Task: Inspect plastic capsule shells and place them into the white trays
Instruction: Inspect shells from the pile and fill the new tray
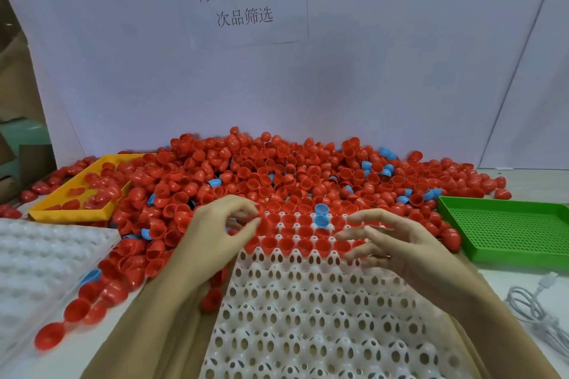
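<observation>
L hand hovers at the left end of the filled rows, fingers curled, thumb + forefinger nearly meeting; can't tell if it pinches a shell. R hand spread, fingers loose, holding nothing, over the white tray. Tray's far rows hold red shells + two blue shells; near rows bare. Loose pile just behind. Step: filling rows, prob. early. Next: grab a shell from pile, check it, seat it in the next free cup.

both hands hover over the part-filled white tray.
</observation>
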The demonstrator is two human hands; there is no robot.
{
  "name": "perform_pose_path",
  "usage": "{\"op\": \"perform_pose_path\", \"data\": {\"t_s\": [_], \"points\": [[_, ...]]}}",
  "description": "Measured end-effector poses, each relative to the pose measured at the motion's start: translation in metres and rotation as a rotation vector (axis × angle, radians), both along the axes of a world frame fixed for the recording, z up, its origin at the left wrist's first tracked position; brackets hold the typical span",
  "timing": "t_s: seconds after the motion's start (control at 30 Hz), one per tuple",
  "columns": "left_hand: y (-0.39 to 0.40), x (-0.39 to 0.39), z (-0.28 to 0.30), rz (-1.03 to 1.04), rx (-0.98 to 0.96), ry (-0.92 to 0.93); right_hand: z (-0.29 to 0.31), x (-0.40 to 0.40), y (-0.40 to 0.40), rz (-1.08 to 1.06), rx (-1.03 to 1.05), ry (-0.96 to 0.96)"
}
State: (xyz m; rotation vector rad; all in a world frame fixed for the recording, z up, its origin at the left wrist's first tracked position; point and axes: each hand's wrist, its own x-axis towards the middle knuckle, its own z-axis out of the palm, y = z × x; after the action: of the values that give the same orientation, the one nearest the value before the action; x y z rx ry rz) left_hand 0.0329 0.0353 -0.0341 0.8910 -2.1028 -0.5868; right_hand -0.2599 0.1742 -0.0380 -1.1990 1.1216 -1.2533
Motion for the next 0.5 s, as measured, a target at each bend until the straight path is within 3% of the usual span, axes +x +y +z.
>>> {"op": "perform_pose_path", "data": {"t_s": [0.1, 0.27, 0.5], "points": [[-0.011, 0.024, 0.002, -0.012, -0.064, -0.083, -0.003, -0.003, -0.002, -0.074, 0.008, -0.009], [-0.011, 0.035, 0.001, -0.176, 0.032, -0.225, -0.008, -0.003, -0.003, -0.114, -0.003, -0.008], [-0.01, 0.034, -0.002, -0.169, 0.11, -0.428, -0.01, -0.004, -0.005, -0.116, -0.008, -0.013]]}}
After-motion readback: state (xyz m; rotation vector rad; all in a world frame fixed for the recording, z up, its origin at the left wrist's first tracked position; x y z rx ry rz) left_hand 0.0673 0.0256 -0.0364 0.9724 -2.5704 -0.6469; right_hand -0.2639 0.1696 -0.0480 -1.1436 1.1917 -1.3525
